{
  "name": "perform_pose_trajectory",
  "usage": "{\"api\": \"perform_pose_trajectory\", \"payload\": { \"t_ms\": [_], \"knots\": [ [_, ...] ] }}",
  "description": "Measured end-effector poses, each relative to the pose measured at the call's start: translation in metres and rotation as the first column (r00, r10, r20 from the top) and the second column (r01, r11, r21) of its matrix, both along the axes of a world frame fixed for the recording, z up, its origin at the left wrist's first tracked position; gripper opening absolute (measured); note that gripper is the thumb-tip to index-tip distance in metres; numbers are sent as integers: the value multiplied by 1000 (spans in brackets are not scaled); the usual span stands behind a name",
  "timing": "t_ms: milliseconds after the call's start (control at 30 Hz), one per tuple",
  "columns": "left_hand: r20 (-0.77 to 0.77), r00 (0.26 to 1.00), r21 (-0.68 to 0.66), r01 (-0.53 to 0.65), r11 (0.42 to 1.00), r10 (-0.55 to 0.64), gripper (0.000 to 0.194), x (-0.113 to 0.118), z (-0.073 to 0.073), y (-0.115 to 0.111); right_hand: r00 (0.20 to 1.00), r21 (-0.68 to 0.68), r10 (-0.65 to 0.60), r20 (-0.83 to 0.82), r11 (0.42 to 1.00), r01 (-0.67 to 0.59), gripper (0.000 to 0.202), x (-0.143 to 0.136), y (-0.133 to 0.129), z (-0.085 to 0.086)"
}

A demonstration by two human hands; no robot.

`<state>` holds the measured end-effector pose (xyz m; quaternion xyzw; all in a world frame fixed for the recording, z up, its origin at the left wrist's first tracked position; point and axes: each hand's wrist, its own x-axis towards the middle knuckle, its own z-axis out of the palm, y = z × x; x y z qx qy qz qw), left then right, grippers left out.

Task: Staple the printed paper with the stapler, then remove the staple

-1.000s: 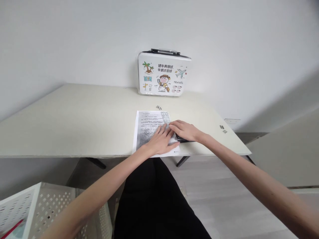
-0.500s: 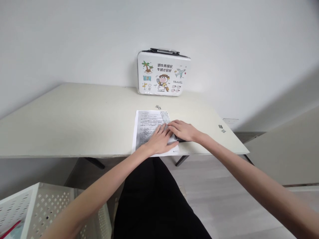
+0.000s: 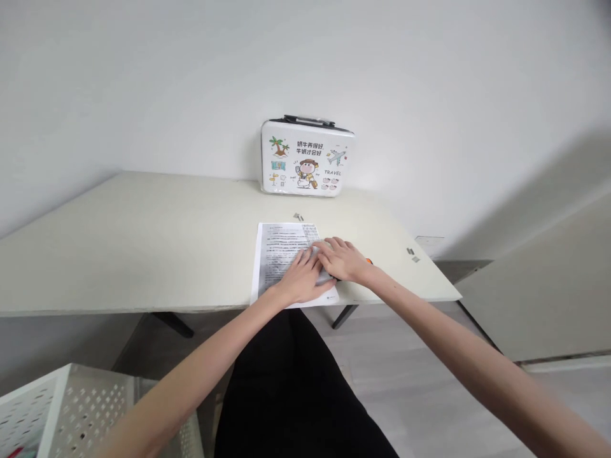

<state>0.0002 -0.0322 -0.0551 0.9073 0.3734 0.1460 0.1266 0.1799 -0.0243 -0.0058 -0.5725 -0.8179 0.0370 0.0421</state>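
Both my hands have slid closer together on the paper (image 3: 281,257) near the desk (image 3: 143,254) front edge; left hand (image 3: 300,280) flat, right hand (image 3: 344,259) covering something dark, grip unclear; pressing seems unfinished.

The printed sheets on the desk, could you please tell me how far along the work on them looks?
Done: the printed sheets lie squared near the desk front edge. In hand: the left hand presses flat on them while the right hand covers a dark object at their right edge; what it is cannot be told, apart from an orange tip. Left: small metal clips above the sheets lie untouched.
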Motion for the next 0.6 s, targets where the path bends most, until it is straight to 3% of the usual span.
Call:
{"api": "perform_pose_trajectory", "payload": {
  "t_ms": [167,333,467,600],
  "knots": [
    [-11,1000,21,-16,1000,16,89,0,-4,2,998,68,-58,8,996,57,55,-12,-8,-7],
    [-15,999,95,-42,995,44,89,-6,-8,4,999,113,-20,-29,993,23,46,-19,-5,0],
    [-3,999,68,-32,997,32,89,-10,-6,2,987,130,59,-149,991,-40,47,-2,0,9],
    [-43,999,5,-15,1000,15,92,-12,3,-4,944,141,154,-293,983,-117,51,32,-15,8]
  ]
}}
